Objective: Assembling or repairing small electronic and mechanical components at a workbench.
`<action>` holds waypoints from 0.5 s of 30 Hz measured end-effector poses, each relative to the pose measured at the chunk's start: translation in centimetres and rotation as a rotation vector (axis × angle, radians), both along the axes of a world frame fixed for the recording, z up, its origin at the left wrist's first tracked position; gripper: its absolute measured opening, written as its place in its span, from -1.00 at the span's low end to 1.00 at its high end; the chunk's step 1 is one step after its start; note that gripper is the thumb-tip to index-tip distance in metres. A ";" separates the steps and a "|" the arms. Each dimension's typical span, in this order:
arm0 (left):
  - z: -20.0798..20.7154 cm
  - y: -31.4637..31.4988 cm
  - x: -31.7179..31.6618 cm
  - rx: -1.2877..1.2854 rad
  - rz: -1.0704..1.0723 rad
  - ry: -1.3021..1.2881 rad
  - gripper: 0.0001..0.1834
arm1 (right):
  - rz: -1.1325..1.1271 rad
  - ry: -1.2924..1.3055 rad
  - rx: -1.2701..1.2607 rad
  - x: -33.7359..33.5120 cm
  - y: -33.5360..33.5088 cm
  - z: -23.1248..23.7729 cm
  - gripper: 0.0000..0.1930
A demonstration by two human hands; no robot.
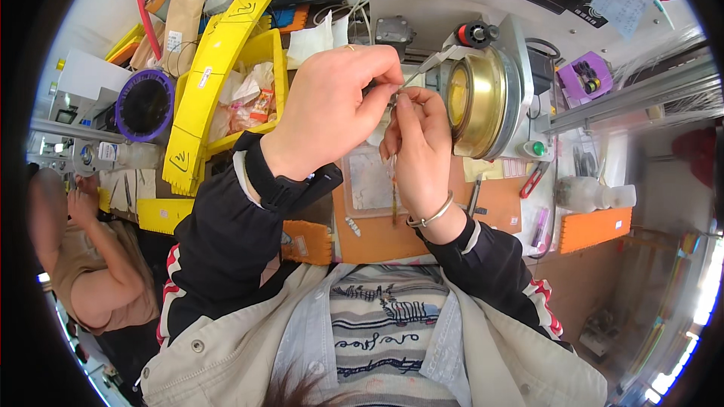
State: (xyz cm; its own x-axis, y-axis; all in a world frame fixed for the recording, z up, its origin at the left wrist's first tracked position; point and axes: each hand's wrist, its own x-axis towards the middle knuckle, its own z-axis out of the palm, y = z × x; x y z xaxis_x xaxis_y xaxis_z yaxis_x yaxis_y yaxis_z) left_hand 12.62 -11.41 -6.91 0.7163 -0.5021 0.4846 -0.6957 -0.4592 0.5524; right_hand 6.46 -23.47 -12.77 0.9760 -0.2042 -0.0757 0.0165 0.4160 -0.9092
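Note:
In front of the brass-coloured wheel [475,102], my two hands meet with fingertips nearly touching. My left hand [332,105] is closed in a pinch; what lies in its fingers is too small to name. Thumb and forefinger of my right hand [421,147] are pinched together just below and to the right. From under the right hand a thin amber-brown strand [394,207] hangs over the work surface, and its upper end is hidden by the fingers. Behind the strand lies a shallow clear tray [369,207] on the orange-brown board [445,237].
A yellow bin [279,68] with packets stands at left, with a long yellow strip [207,83] across it. On the right are a box cutter [534,179], a clear bottle [592,194] and a purple holder [584,79]. Another person [105,256] sits far left.

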 end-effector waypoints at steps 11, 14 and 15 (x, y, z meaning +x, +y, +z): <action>-0.1 -0.1 -0.2 0.057 0.005 -0.107 -0.92 | -0.101 -0.035 -0.161 0.9 0.2 -0.8 -0.91; -0.2 -0.1 -0.4 0.044 -0.013 -0.136 -0.91 | -0.119 -0.031 -0.167 1.2 0.2 -1.0 -0.92; -0.4 0.1 -0.3 0.051 -0.004 -0.124 -0.91 | -0.117 -0.035 -0.144 1.3 0.2 -1.1 -0.92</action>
